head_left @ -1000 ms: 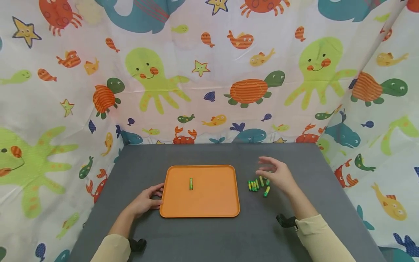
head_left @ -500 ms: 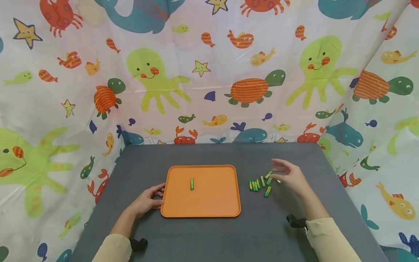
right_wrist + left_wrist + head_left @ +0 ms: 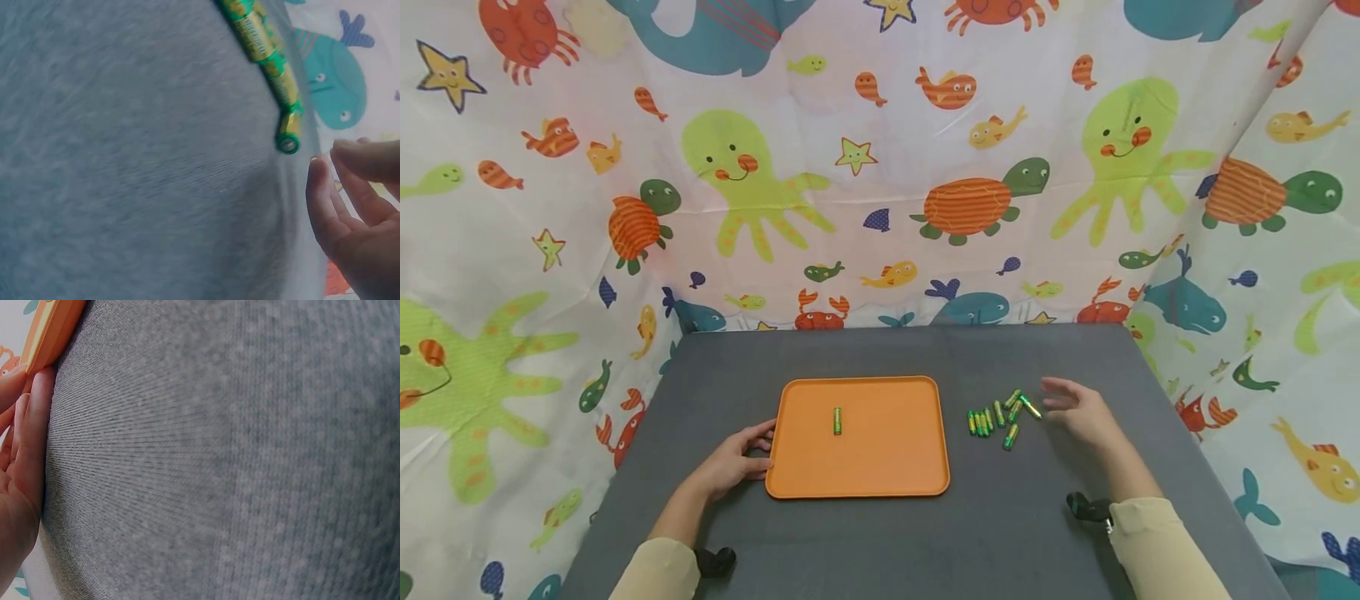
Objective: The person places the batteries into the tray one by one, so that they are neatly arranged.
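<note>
Presently, your left hand (image 3: 730, 462) rests at the left side of the orange tray (image 3: 880, 468), fingertips and thumb touching the outer edge, fingers not clenched. Your right hand (image 3: 1082, 417) is released: fingers loosely bent, grasping nothing, just beside the loose batteries (image 3: 999, 413) and to the right of them. One lone battery (image 3: 837, 421) lies on the tray, left of its middle, its long axis pointing away from you. The loose green-and-yellow batteries lie on the grey bench (image 3: 880, 550), right of the tray and apart from it: several side by side in a row nearest the tray, others at mixed angles. The slanted battery (image 3: 1032, 407) is closest to your right fingers. Behind the bench you have a white cloth (image 3: 820, 100) printed with sea animals.
</note>
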`<state>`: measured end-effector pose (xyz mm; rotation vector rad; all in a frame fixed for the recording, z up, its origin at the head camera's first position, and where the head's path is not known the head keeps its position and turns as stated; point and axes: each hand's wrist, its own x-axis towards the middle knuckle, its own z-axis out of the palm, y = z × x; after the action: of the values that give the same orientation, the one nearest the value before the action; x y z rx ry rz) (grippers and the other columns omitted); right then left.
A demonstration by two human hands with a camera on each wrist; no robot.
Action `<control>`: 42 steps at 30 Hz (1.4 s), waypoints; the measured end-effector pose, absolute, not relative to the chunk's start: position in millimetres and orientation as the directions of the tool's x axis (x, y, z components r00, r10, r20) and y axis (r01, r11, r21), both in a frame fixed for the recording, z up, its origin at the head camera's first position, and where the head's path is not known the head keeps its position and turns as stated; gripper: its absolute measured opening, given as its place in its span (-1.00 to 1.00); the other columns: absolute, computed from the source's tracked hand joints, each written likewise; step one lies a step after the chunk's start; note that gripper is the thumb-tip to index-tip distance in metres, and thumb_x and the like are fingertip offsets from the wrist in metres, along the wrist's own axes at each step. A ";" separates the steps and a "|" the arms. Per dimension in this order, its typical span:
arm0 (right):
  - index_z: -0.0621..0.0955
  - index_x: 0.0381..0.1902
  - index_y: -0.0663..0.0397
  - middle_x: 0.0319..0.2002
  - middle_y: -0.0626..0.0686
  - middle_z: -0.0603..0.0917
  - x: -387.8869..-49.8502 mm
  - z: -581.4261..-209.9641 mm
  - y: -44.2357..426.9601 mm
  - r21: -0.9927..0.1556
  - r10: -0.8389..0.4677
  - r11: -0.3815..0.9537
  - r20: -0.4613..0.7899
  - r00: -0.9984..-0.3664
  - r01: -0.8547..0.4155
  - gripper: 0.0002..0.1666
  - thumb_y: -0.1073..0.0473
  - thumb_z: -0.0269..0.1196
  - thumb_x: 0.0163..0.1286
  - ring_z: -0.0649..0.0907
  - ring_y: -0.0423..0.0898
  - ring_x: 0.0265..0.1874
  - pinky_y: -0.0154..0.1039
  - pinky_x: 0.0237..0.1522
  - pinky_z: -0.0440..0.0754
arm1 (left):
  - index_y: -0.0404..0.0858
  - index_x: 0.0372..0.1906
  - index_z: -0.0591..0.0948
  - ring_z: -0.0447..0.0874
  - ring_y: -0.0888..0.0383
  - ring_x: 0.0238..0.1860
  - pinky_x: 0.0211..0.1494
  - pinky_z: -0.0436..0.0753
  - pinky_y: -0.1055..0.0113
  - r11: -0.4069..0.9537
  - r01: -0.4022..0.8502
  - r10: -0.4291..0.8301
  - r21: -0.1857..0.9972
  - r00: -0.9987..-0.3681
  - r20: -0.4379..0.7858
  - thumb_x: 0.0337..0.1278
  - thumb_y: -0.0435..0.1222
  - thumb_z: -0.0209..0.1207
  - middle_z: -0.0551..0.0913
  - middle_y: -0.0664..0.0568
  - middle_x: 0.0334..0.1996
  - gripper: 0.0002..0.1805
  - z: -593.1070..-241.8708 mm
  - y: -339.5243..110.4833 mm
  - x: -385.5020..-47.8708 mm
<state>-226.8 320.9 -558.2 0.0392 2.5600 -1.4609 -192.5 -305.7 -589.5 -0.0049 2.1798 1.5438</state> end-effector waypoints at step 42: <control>0.50 0.39 0.04 0.18 0.30 0.59 -240.6 -586.3 297.9 -0.760 -0.065 0.640 -0.198 -0.978 0.111 -0.15 0.40 0.47 0.10 0.56 0.21 0.16 -0.01 -0.01 0.60 | -0.05 0.54 0.30 0.46 -0.06 0.11 -0.02 0.76 0.16 0.377 -0.293 0.210 0.879 -0.897 -0.389 0.19 -0.42 0.34 0.41 -0.14 0.19 -0.17 -592.3 -304.7 -192.7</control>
<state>-240.6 297.9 -586.3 0.0379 2.6528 -1.2509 -192.7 -304.7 -592.3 -0.0719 2.2013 1.5379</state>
